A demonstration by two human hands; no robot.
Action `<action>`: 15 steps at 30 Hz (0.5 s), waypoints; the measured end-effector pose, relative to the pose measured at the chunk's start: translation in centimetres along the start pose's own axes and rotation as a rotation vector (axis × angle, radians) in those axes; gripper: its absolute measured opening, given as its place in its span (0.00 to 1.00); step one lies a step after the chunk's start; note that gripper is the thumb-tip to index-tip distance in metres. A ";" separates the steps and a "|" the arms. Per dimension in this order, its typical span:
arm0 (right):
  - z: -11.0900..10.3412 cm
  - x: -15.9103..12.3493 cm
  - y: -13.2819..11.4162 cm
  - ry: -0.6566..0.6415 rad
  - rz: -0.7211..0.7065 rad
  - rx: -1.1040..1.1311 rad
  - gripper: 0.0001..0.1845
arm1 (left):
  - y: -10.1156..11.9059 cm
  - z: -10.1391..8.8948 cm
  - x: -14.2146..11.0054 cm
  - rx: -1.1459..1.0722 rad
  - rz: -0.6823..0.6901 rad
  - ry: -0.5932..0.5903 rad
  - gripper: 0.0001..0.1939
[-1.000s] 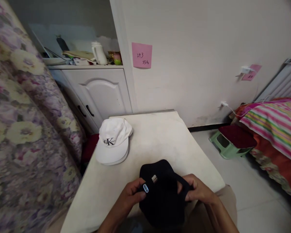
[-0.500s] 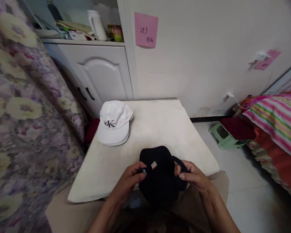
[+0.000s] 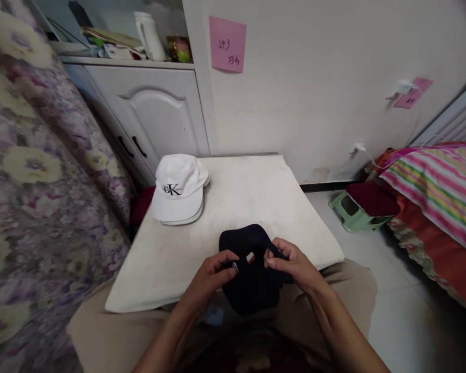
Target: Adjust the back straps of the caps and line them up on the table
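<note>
A black cap (image 3: 248,274) hangs over the near edge of a white table (image 3: 256,207), back side toward me. My left hand (image 3: 212,277) pinches the strap end with a small metal buckle on the cap's left. My right hand (image 3: 291,264) pinches the other strap end on the right, fingers closed on the fabric. A small pale tag shows between the two hands. Two white caps (image 3: 178,189), stacked, the top one with black letters, lie at the table's far left.
A floral-covered sofa (image 3: 34,171) fills the left. A white cabinet (image 3: 151,114) with a jug (image 3: 149,36) and clutter stands behind the table. A pink note (image 3: 228,44) is stuck on the wall. A green stool (image 3: 357,207) and a striped bed (image 3: 438,197) are at right.
My hands have drawn closer together at the back of the black cap, bringing the strap ends toward the tag. The camera has tilted down a little.
</note>
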State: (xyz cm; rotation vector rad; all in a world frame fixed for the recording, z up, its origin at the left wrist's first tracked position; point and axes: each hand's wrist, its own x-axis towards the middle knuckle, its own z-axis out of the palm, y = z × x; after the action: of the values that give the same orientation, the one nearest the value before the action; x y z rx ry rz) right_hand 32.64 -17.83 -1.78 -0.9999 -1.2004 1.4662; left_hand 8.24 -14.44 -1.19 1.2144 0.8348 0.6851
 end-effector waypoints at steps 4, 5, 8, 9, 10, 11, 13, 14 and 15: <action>-0.4 -0.2 -0.2 -0.059 0.015 -0.004 0.11 | 1.0 0.7 -0.2 0.099 0.017 -0.003 0.09; -0.5 -0.2 -0.3 -0.077 0.024 -0.001 0.11 | 1.4 0.8 -0.2 0.126 0.022 0.001 0.09; -1.1 -0.2 -0.7 -0.107 0.070 0.036 0.11 | 2.2 1.3 -0.2 0.183 0.021 0.017 0.08; -1.2 0.0 -0.8 -0.122 0.090 0.049 0.13 | 2.4 1.4 -0.1 0.185 0.014 0.018 0.08; -1.3 0.2 -0.9 -0.143 0.112 0.062 0.15 | 2.4 1.5 0.0 0.176 0.007 0.017 0.08; -1.4 0.4 -1.0 -0.165 0.134 0.073 0.17 | 2.4 1.5 0.1 0.155 0.002 0.015 0.08; -1.5 1.0 -1.3 -0.202 0.167 0.084 0.20 | 2.2 1.5 0.4 0.097 -0.008 0.012 0.09; -1.6 1.4 -1.5 -0.217 0.183 0.085 0.20 | 2.0 1.5 0.5 0.072 -0.010 0.012 0.09; -1.6 1.8 -1.7 -0.238 0.200 0.080 0.19 | 1.9 1.5 0.6 0.054 -0.011 0.014 0.09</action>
State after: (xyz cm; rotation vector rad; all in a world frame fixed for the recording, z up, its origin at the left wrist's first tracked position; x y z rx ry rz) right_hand 34.11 -15.68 -0.44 -0.9304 -1.2244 1.8177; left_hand 9.78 -14.26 0.73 1.2543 0.8761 0.6669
